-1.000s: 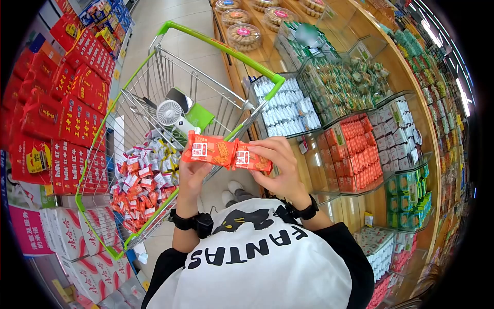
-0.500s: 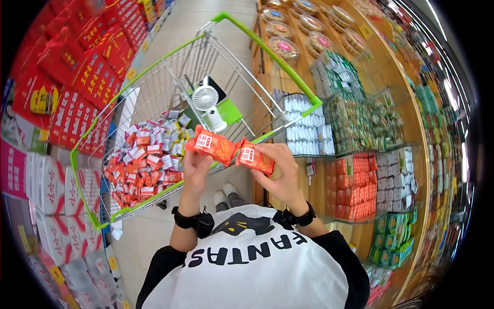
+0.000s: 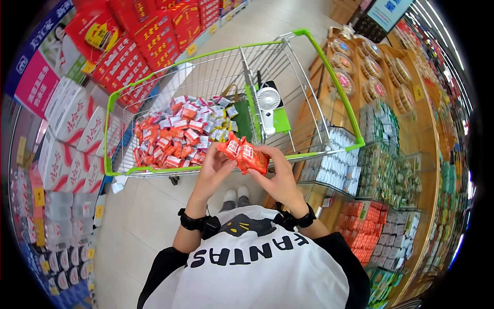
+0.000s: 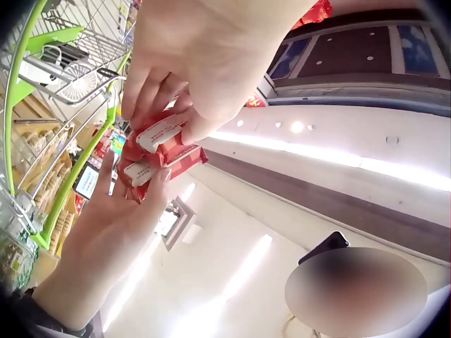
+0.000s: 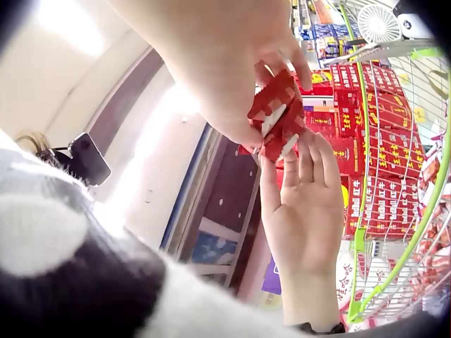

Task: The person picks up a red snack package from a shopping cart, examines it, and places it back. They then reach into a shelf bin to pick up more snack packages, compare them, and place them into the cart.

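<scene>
L hand [image 3: 213,169] pinches a glossy red-orange plastic packet w/ white label [image 3: 230,148]; R hand [image 3: 280,176] pinches a 2nd red-orange packet, same type [image 3: 254,159], b/w thumb & fingers. Both packets are b/w the hands, meeting or overlapping mid-gap; can't tell if they're joined.

Main risk, IMO: a slip. Wrapper film looks slick, grip is mostly fingertips, so an uneven tug or twist from either hand could pop one loose. A hard pull might also rip a seam & spill the contents.

Where it'd land is the 2nd prob. Below & nearer the body than the hands is the pale tiled floor [image 3: 149,221]; just past them runs the near side of the silver wire cart w/ green rim [image 3: 358,140]. Can't tell exactly which they're over, so a drop may miss the cart. If it goes in, the big heap of small orange, white & yellow packets [image 3: 172,136], beyond & left of L hand, prob. hides it, colours being so close.

Lesser risk: reaching fwd, R hand might knock the white handheld fan [image 3: 268,99] beyond it.
</scene>
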Demonstrator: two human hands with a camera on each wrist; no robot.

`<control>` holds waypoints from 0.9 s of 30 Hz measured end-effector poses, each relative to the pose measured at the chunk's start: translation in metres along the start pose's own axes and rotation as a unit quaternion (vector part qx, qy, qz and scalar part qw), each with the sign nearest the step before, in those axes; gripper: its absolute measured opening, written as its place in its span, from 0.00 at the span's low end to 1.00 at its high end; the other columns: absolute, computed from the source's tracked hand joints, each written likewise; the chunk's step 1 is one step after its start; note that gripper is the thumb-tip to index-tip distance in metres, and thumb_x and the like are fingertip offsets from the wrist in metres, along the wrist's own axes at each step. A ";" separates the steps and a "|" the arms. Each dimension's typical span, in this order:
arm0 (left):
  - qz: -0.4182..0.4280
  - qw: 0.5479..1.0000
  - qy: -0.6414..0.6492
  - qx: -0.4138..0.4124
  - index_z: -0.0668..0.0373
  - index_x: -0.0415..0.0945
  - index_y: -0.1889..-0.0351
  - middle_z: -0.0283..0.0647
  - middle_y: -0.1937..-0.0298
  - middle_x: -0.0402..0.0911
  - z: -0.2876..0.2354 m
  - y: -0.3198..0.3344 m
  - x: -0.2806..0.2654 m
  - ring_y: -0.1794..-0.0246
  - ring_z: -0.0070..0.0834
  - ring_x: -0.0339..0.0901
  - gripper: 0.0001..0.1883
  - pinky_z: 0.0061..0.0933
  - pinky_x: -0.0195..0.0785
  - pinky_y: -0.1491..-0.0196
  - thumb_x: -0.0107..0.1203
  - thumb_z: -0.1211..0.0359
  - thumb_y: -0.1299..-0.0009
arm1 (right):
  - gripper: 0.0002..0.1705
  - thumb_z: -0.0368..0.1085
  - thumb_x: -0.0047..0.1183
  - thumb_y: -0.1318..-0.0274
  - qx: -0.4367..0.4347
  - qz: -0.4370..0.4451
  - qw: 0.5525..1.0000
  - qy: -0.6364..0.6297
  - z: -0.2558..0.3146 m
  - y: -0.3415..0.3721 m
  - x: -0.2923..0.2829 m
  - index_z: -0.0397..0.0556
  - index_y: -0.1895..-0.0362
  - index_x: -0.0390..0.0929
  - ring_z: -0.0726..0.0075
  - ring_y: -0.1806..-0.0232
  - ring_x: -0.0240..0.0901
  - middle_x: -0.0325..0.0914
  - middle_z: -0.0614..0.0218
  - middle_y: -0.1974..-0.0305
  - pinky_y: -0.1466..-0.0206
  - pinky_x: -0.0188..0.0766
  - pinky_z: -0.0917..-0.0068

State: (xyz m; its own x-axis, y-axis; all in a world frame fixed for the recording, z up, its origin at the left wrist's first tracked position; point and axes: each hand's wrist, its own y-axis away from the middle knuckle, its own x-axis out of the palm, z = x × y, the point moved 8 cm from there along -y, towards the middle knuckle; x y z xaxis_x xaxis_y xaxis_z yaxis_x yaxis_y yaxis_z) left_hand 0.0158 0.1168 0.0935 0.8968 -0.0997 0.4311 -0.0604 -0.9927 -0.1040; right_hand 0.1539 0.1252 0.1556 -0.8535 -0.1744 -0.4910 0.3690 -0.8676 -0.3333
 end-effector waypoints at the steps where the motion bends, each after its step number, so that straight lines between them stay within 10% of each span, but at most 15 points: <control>1: -0.002 1.000 -0.003 -0.002 0.59 0.57 0.52 0.40 0.51 0.67 0.000 0.002 -0.004 0.50 0.25 0.66 0.19 0.28 0.58 0.48 0.49 0.76 0.40 | 0.25 0.30 0.57 0.63 0.008 0.016 1.000 -0.004 -0.002 -0.001 0.006 0.44 0.55 0.66 0.64 0.60 0.67 0.69 0.60 0.59 0.54 0.62 0.74; 17: -0.232 0.948 0.127 -0.178 0.61 0.62 0.50 0.39 0.55 0.71 0.073 0.044 -0.076 0.56 0.28 0.70 0.15 0.31 0.66 0.54 0.39 0.70 0.35 | 0.25 0.35 0.54 0.58 0.037 0.190 0.980 -0.052 -0.053 -0.005 0.099 0.45 0.53 0.63 0.51 0.58 0.68 0.69 0.52 0.60 0.57 0.65 0.67; 27: -0.310 0.947 0.088 -0.011 0.63 0.54 0.43 0.41 0.56 0.70 0.012 0.003 -0.145 0.56 0.28 0.70 0.20 0.30 0.68 0.55 0.39 0.70 0.34 | 0.24 0.35 0.55 0.58 -0.023 0.182 0.969 -0.168 -0.038 -0.083 0.165 0.44 0.54 0.64 0.53 0.60 0.70 0.70 0.53 0.59 0.59 0.67 0.69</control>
State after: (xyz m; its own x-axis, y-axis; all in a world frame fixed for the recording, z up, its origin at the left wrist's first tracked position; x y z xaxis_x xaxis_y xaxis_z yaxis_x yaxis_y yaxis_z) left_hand -0.1087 0.1292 0.0199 0.6766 0.4944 0.5458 0.4430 -0.8653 0.2346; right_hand -0.0043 0.1862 0.0719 -0.7326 -0.6129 -0.2959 0.6772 -0.7002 -0.2263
